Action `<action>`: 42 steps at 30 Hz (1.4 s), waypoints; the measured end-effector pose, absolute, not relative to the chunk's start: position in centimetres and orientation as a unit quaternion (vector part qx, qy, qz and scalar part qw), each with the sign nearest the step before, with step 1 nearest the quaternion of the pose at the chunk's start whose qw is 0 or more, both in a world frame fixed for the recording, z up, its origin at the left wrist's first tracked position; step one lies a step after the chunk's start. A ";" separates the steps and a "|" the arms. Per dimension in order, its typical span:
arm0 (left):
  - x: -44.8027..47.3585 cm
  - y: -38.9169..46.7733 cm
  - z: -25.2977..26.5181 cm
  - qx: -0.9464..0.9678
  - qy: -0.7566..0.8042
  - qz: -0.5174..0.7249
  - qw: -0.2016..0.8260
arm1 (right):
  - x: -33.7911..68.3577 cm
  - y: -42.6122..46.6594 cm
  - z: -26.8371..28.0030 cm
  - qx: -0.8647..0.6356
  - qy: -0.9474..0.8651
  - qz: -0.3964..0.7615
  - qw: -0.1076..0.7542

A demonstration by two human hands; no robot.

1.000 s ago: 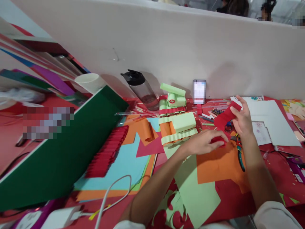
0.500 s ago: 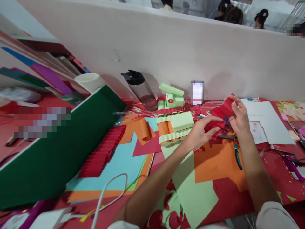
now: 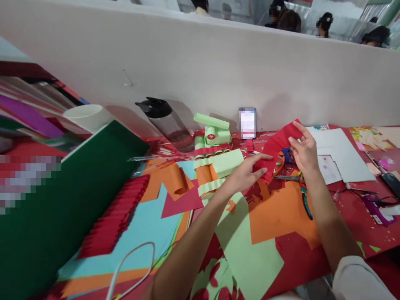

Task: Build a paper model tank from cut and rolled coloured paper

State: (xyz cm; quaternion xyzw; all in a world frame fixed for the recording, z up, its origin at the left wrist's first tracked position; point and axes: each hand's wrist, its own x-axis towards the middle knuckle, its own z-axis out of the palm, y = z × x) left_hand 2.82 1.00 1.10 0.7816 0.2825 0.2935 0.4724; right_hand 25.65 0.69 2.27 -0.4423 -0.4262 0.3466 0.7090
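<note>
I see my left hand (image 3: 246, 175) and my right hand (image 3: 304, 152) both on a red paper piece (image 3: 275, 148), held just above the table at about one o'clock from the middle of my view. The right fingers pinch its upper edge with the thumb hidden behind, so I cannot tell how firm that hold is; the left hand lies flatter, fingers stretched out and open, touching the lower left edge. The sheet is thin, matte and creased, bent into a loose slanting fold.

Directly under it, scissors (image 3: 296, 179) with coloured handles lie on an orange sheet (image 3: 281, 212). At nine o'clock from the hands stands a pale green and orange paper model (image 3: 218, 160) built of rolled tubes and pleated strips. Behind it, at eleven o'clock, a clear bottle (image 3: 168, 123) with a black lid leans against the white partition (image 3: 200, 66). A stiff green board (image 3: 62, 200) rises at far left, with a pleated red strip (image 3: 118, 214) beside it. White card (image 3: 340, 152) lies at three o'clock
</note>
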 end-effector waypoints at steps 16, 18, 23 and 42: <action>3.4 0.0 1.5 0.799 0.243 0.213 0.506 | 27.5 0.8 2.0 -0.447 -0.418 0.278 0.740; 3.4 0.1 1.6 0.805 0.241 0.193 0.507 | 27.9 1.0 1.8 -0.445 -0.426 0.268 0.740; 3.5 0.0 1.7 0.798 0.246 0.171 0.522 | 28.5 1.8 1.1 -0.427 -0.429 0.282 0.745; 3.3 0.8 0.4 0.777 0.233 0.215 0.544 | 27.7 1.7 0.9 -0.417 -0.450 0.313 0.725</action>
